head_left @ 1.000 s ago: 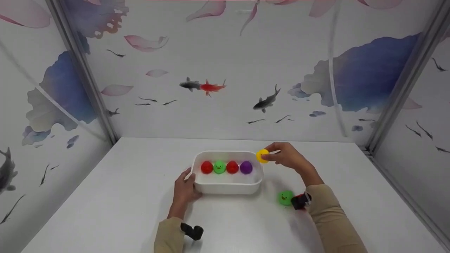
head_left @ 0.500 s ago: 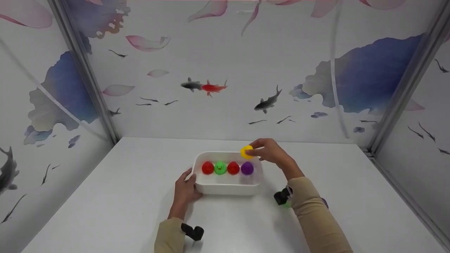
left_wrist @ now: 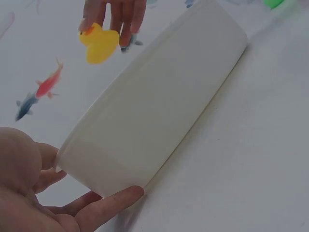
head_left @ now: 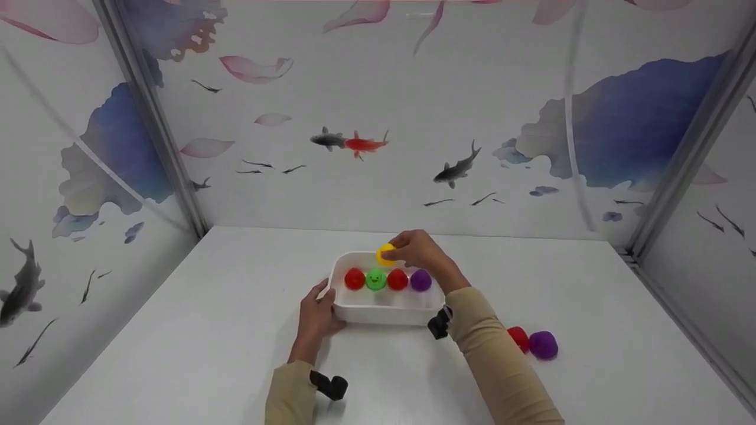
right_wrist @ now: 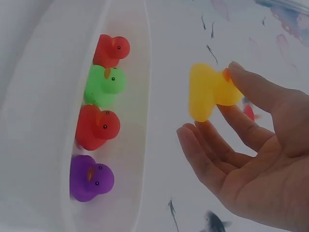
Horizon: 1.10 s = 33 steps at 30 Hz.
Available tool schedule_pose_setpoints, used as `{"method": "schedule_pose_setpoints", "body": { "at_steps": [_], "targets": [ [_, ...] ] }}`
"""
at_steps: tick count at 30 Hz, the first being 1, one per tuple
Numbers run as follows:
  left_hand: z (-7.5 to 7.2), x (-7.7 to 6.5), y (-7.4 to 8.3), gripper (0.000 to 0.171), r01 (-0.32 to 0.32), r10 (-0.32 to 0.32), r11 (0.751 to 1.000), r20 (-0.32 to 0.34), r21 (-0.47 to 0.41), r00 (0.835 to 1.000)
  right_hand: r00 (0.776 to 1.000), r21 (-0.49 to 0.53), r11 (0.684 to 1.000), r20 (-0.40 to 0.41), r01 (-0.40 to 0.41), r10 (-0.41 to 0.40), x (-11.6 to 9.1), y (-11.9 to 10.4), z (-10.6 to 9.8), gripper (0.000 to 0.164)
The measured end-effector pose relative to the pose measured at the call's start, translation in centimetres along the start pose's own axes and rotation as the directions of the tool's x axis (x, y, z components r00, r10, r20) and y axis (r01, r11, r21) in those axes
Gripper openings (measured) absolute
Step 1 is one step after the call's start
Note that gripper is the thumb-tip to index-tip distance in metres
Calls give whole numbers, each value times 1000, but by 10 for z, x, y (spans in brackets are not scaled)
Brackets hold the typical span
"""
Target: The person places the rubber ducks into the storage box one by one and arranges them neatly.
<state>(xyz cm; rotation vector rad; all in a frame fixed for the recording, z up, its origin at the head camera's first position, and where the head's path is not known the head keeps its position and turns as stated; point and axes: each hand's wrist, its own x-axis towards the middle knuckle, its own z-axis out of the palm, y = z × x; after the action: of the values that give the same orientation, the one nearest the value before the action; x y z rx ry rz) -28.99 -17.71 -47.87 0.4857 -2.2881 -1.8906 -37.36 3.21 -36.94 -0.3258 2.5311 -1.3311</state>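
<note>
My right hand point(head_left: 420, 251) pinches a yellow rubber duck point(head_left: 385, 254) above the far rim of a white plastic box point(head_left: 387, 314). In the right wrist view the thumb and fingers point(right_wrist: 203, 164) hold the yellow duck point(right_wrist: 205, 94) tilted, outside the box wall. My left hand point(head_left: 317, 313) grips the left end of the box, thumb along its near side in the left wrist view. Inside the box a red duck point(head_left: 354, 278), a green duck point(head_left: 375, 279), another red duck point(head_left: 397, 280) and a purple duck point(head_left: 420, 280) stand in a row.
On the white table point(head_left: 195, 330), right of the box, lie a red duck point(head_left: 518, 339), partly behind my right sleeve, and a purple duck point(head_left: 544, 345). Part of a green object point(left_wrist: 273, 3) shows in the left wrist view. A printed wall point(head_left: 378, 200) stands behind.
My right hand has carried the yellow duck leftward, from the box's right corner to above its far rim. The right sleeve now hides the green duck on the table. My left hand stays on the box.
</note>
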Motion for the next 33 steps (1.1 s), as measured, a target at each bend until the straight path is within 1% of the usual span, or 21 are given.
{"method": "schedule_pose_setpoints", "body": {
  "at_steps": [4, 9, 13, 17, 20, 25, 28, 33],
  "targets": [
    [0, 1, -3, 48, 5, -5, 1000, -26, 3, 1000, 1000, -39, 999, 20, -12, 13, 6, -1, 17, 38],
    [-1, 4, -2, 48, 20, -20, 1000, -35, 0, 999, 999, -37, 999, 10, -32, 32, 12, 1, 34, 39],
    [-3, 5, 0, 48, 34, -34, 999, -39, -5, 999, 1000, -42, 999, 7, -2, 2, 16, 4, 47, 38],
    [-5, 4, 0, 48, 43, -43, 999, -26, -4, 999, 999, -67, 997, 12, 40, -39, 19, 8, 62, 35],
    [-5, 3, 0, 48, 42, -42, 999, -17, 3, 999, 998, -81, 995, 19, 56, -55, 21, 10, 72, 36],
    [-3, 3, 0, 49, 38, -38, 999, -17, 5, 999, 998, -85, 995, 39, 51, -48, 23, 11, 83, 39],
    [-1, 3, -1, 49, 35, -35, 999, -10, 12, 999, 999, -88, 996, 45, 33, -29, 23, 12, 87, 36],
    [0, 3, -1, 48, 10, -10, 1000, -11, 14, 1000, 999, -106, 993, 32, 41, -38, 24, 12, 92, 31]
  ]
}}
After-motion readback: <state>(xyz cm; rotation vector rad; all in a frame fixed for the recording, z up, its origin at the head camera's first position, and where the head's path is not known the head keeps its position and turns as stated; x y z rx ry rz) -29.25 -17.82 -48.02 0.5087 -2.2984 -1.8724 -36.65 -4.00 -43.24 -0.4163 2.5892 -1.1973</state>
